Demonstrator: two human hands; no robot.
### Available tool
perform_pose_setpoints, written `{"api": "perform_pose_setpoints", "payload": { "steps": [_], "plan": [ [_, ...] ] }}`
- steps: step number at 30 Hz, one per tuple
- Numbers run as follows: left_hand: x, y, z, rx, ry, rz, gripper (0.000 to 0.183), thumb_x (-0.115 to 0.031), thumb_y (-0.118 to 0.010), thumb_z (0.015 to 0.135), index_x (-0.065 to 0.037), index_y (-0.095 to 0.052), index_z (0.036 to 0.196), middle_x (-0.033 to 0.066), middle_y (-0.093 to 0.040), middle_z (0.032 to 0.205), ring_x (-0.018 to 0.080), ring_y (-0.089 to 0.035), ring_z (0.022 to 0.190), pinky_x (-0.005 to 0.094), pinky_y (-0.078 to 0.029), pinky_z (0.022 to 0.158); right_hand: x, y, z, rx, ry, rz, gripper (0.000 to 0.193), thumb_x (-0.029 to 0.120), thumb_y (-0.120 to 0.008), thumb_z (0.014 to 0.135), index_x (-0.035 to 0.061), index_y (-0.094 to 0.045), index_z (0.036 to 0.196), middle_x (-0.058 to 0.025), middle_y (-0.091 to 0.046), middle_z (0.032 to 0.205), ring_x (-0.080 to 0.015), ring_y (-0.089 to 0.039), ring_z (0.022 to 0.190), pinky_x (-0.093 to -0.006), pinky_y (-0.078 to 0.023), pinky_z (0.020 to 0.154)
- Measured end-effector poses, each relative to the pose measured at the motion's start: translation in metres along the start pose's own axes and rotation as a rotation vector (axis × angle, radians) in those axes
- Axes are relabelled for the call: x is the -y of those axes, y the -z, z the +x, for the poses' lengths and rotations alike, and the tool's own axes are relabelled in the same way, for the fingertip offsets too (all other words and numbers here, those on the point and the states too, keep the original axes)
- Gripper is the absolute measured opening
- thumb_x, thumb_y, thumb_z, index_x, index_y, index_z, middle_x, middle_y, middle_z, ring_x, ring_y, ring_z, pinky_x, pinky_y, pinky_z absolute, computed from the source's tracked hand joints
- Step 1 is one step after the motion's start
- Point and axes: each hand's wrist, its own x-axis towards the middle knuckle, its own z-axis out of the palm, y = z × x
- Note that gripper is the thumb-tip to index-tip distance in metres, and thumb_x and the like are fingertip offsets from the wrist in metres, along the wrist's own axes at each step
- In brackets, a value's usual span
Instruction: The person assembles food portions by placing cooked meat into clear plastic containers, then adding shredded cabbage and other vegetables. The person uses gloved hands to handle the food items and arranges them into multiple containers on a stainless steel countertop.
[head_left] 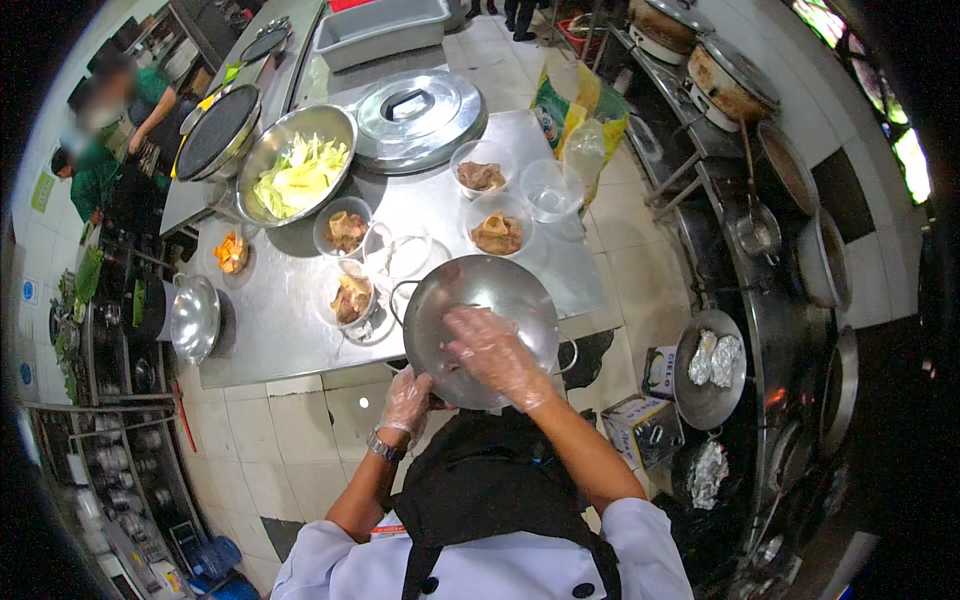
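So, from where I'm standing this looks like the hand-inside-the-wok step. The right hand (494,350) is down in the wok (490,288), gloved, its fingers loosely spread over the metal rather than pinched. There are small pinkish bits by them, but I can't tell what they are or if anything's under the palm. The left hand (407,404), also gloved, is low at the near-left rim. Looks like it's steadying the wok, though I honestly can't tell how tightly those fingers are closed.

Imo the next move calls for a firm left hand and a level wok, since it overlaps the front edge of the worktop (285,335) and leans toward the apron.

Room-wise, it's tight ahead of the right fingers: a tub of meat (497,202) sits just past the far rim. Left of them, loose clear lids (410,255) and another tub of meat (320,300) crowd the wok's loop handle, so swinging that way looks risky. Off to their right, past the worktop's corner, tiled floor (640,235) runs over to the stove (740,240). I'd say that's the roomier side, minding the boxes (643,432) near the right elbow.
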Motion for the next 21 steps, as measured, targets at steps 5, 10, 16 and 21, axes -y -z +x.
{"api": "perform_pose_setpoints", "payload": {
  "steps": [5,10,16,21],
  "plan": [
    [-0.003,-0.004,0.008,0.024,-0.138,0.407,0.029,-0.021,-0.055,0.101,0.005,-0.063,0.113,0.0151,-0.071,0.106,0.0254,-0.073,0.089,0.0386,-0.064,0.071,0.006,0.006,-0.028,0.176,0.09,-0.185,0.034,0.019,-0.064,0.09,0.0028,-0.068,0.12,-0.0193,-0.064,0.125,-0.0363,-0.06,0.118,-0.049,-0.046,0.105],
    [0.025,-0.014,0.04,0.111,-0.19,0.45,0.028,-0.016,-0.053,0.098,0.006,-0.063,0.111,0.0125,-0.071,0.097,0.0234,-0.073,0.084,0.0372,-0.063,0.072,-0.057,0.076,-0.081,0.259,-0.238,-0.275,0.038,0.015,-0.07,0.078,0.0004,-0.066,0.112,-0.0174,-0.066,0.115,-0.0356,-0.059,0.114,-0.0464,-0.05,0.098],
    [0.004,-0.119,0.049,0.232,-0.234,0.549,0.029,-0.015,-0.051,0.098,0.009,-0.063,0.109,0.0134,-0.071,0.094,0.0231,-0.072,0.078,0.038,-0.062,0.07,-0.117,0.106,-0.152,0.037,-0.161,-0.672,0.019,0.016,-0.061,0.085,0.0006,-0.071,0.092,-0.0183,-0.067,0.106,-0.0347,-0.061,0.106,-0.0436,-0.05,0.096],
    [0.0,-0.22,0.059,0.332,-0.03,0.423,0.037,-0.012,-0.048,0.092,0.011,-0.061,0.118,0.0232,-0.07,0.112,0.0359,-0.074,0.096,0.0466,-0.068,0.075,-0.105,0.155,-0.229,0.239,-0.426,-0.38,0.016,0.01,-0.059,0.085,0.0011,-0.072,0.088,-0.0194,-0.067,0.108,-0.0357,-0.062,0.105,-0.0446,-0.053,0.094]
  ]
}}
